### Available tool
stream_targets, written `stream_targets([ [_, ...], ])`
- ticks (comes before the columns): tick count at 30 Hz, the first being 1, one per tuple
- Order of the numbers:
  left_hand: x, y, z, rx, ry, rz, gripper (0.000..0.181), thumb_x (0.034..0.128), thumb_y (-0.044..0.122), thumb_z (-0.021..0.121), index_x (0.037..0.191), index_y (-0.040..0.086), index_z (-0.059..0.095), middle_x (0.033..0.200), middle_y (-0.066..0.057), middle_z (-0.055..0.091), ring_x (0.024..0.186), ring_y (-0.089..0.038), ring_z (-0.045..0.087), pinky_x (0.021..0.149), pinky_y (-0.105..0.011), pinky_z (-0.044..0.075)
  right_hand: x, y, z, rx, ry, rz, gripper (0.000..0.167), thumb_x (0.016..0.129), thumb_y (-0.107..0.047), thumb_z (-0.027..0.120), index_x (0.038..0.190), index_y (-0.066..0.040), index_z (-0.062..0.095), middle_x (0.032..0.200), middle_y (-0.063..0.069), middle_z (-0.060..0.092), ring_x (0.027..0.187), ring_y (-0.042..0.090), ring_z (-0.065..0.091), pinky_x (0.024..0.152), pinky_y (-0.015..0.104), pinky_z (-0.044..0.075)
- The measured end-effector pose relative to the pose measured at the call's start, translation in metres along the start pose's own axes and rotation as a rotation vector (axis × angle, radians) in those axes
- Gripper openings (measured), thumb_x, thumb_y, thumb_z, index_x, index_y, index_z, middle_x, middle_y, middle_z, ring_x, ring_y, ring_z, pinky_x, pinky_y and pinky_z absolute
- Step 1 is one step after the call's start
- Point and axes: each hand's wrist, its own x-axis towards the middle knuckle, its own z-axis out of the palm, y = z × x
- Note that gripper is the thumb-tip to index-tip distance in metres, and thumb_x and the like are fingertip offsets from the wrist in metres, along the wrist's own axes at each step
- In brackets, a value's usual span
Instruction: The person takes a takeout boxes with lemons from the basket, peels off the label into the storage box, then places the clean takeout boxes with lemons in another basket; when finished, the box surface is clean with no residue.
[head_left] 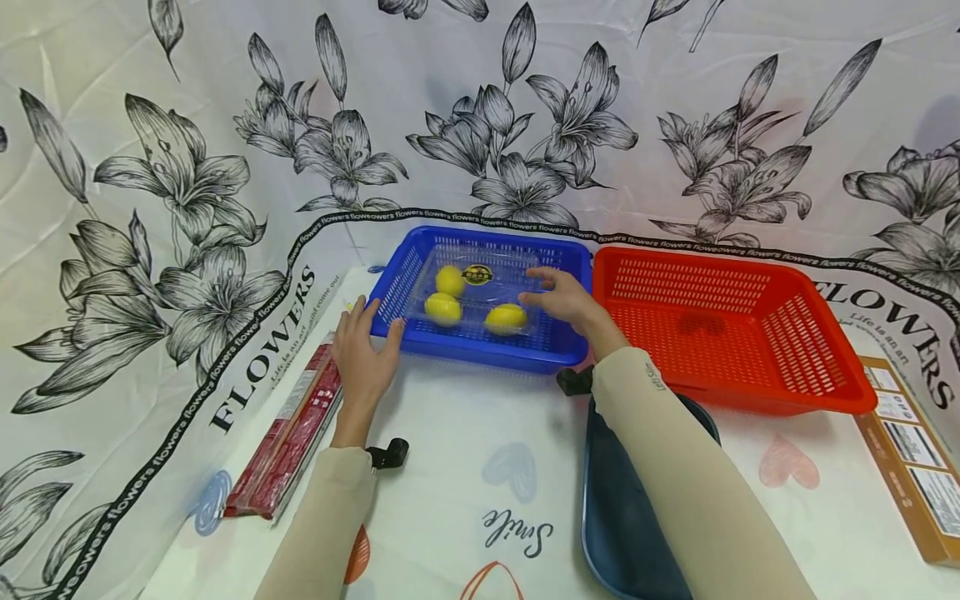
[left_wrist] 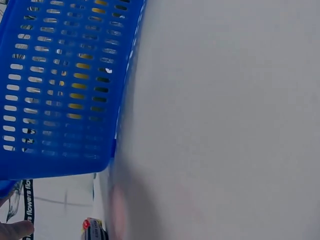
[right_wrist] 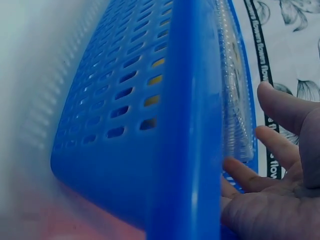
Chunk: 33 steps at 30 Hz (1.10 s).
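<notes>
Clear plastic container (head_left: 480, 298) sits inside blue perforated basket (head_left: 480, 354) mid head view, three glossy yellow lemons (head_left: 506, 319) showing through, round dark-and-yellow sticker (head_left: 477, 274) near its 12 o'clock (lettering too small to read). Left hand (head_left: 363, 350) at basket's 8 o'clock, right hand (head_left: 567, 302) at container's 3 o'clock, each grip with fingers spread apart, contact hard to tell. Printed white cloth (head_left: 457, 417) over desk reads "FLOWERS" at basket's 9 o'clock, "Smile" at 6 o'clock.
</notes>
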Motion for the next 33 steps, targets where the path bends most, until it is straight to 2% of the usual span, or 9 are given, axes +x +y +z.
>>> stream_targets([
  [7, 0.002, -0.006, 0.004, -0.088, 0.042, -0.004, 0.058, 0.0957, 0.045, 0.065, 0.146, 0.017, 0.056, 0.16, -0.007, 0.045, 0.152, -0.039, 0.029, 0.12, -0.067, 0.014, 0.006, -0.002, 0.0, 0.102, -0.018, 0.033, 0.063, 0.099, -0.023, 0.067, 0.156, -0.017, 0.041, 0.164, 0.018, 0.033, 0.146, 0.039, 0.041, 0.116, 0.055, 0.041],
  [13, 0.004, -0.014, 0.009, -0.15, 0.078, 0.01, 0.057, 0.0938, 0.042, 0.069, 0.144, 0.018, 0.059, 0.157, -0.006, 0.049, 0.148, -0.035, 0.038, 0.118, -0.064, 0.018, 0.011, -0.001, -0.001, 0.172, -0.028, 0.044, 0.061, 0.1, -0.019, 0.065, 0.156, -0.015, 0.041, 0.16, 0.017, 0.039, 0.14, 0.036, 0.049, 0.112, 0.052, 0.046],
  [22, 0.002, -0.018, 0.01, -0.203, 0.105, 0.021, 0.054, 0.0923, 0.036, 0.072, 0.142, 0.016, 0.061, 0.156, -0.002, 0.051, 0.146, -0.032, 0.039, 0.119, -0.061, 0.02, 0.021, -0.003, -0.002, 0.166, -0.059, 0.061, 0.059, 0.1, -0.02, 0.065, 0.155, -0.017, 0.043, 0.156, 0.015, 0.046, 0.138, 0.039, 0.051, 0.111, 0.051, 0.047],
  [33, 0.002, -0.021, 0.017, -0.318, 0.096, -0.031, 0.05, 0.0924, 0.03, 0.074, 0.14, 0.018, 0.062, 0.149, -0.005, 0.058, 0.141, -0.029, 0.046, 0.119, -0.053, 0.032, 0.031, 0.001, -0.002, 0.151, -0.033, 0.046, 0.052, 0.1, -0.022, 0.066, 0.149, -0.018, 0.05, 0.15, 0.013, 0.053, 0.13, 0.037, 0.056, 0.108, 0.051, 0.049],
])
